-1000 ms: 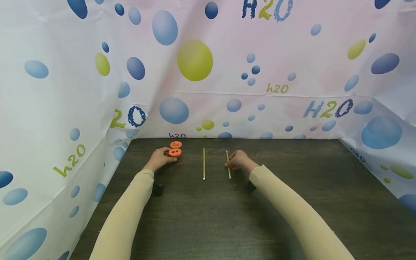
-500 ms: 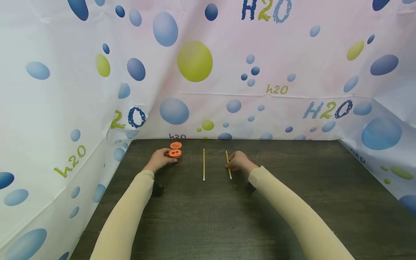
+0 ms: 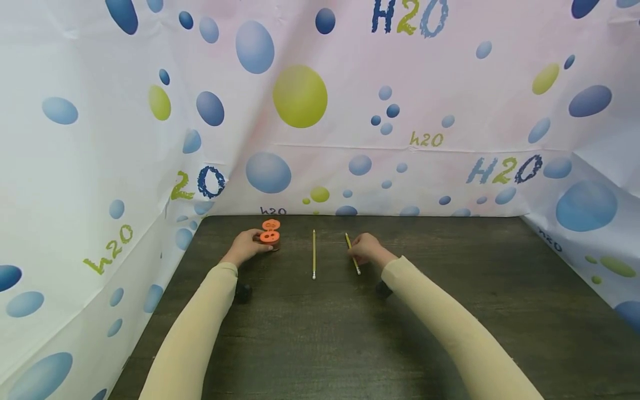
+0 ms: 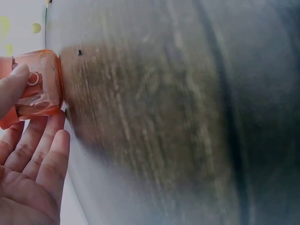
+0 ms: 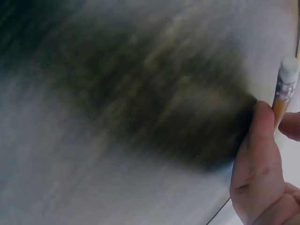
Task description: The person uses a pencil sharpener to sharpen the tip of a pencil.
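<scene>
Pinching a translucent orange container (image 3: pixel 270 241) between thumb and fingers, my left hand (image 3: pixel 244 248) keeps it upright at the table (image 3: pixel 310 333), its round lid (image 3: pixel 271 224) open behind the two-holed top. My right hand (image 3: pixel 367 248) pinches a slanted yellow pencil (image 3: pixel 356 267), its white eraser (image 5: pixel 289 68) end nearer me. Between my hands lies a second pencil (image 3: pixel 314 254), touching neither.

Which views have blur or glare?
Head: fairly even light, orange pencil sharpener small but legible. Left wrist: tabletop soft, pale sheen around a darker patch; left hand crisper. Right wrist: tabletop smeared into streaks, pale haze at lower left; pencil eraser clearer.
</scene>
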`<state>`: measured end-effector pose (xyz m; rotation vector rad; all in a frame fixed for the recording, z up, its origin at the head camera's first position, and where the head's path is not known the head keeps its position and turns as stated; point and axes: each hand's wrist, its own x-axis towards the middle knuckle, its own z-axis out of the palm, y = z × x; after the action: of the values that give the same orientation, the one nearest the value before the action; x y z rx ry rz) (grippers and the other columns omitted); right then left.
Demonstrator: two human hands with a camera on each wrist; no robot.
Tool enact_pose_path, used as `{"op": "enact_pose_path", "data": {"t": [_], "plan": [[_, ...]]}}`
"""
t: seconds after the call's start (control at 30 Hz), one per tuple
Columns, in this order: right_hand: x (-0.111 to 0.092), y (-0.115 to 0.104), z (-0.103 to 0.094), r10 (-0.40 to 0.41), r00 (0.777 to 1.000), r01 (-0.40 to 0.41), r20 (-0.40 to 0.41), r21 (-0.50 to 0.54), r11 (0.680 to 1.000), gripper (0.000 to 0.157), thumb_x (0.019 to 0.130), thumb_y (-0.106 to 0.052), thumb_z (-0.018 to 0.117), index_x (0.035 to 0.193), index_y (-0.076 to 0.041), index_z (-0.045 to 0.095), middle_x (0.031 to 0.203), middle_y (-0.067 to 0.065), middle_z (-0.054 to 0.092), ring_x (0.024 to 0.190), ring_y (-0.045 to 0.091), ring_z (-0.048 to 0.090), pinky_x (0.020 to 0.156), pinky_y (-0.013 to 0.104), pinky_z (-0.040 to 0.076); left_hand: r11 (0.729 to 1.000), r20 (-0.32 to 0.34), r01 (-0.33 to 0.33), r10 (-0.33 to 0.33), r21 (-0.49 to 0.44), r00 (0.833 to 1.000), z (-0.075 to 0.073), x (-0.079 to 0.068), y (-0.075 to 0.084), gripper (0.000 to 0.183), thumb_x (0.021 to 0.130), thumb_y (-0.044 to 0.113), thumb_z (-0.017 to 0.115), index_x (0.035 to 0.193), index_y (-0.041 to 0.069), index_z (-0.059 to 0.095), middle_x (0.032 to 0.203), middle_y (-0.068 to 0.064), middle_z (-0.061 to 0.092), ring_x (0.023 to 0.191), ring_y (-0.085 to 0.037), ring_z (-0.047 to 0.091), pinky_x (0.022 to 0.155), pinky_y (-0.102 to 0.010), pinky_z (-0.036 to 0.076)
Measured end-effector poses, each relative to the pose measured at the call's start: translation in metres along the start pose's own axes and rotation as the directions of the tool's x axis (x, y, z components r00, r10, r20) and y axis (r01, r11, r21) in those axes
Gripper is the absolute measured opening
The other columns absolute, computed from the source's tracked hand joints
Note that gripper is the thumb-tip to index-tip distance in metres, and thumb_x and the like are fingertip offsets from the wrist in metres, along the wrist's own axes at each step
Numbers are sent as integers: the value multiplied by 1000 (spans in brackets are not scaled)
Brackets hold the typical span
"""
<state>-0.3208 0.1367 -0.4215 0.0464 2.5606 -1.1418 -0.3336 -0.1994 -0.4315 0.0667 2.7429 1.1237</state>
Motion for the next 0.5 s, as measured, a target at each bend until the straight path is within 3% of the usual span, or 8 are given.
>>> {"op": "enact_pose_path", "data": {"t": [0.17, 0.5], "plan": [[0, 1, -3, 17, 1000, -18, 26, 47, 999, 29, 100, -7, 61, 122, 11, 66, 109, 25, 70, 88, 27, 72, 86, 41, 65, 1000, -6, -3, 3, -9, 1000, 0, -1, 1, 63, 95, 18, 73, 147, -7, 47, 147, -31, 53, 135, -45, 53, 114, -59, 45], [0, 5, -7, 17, 998, -23, 57, 109, 994, 38, 100, -4, 55, 134, 14, 58, 116, 28, 68, 94, 28, 71, 89, 41, 64, 1000, -21, 19, -18, 8, 1000, 1, 1, -2, 65, 94, 19, 74, 148, -6, 48, 152, -30, 49, 140, -46, 48, 117, -59, 42]]}}
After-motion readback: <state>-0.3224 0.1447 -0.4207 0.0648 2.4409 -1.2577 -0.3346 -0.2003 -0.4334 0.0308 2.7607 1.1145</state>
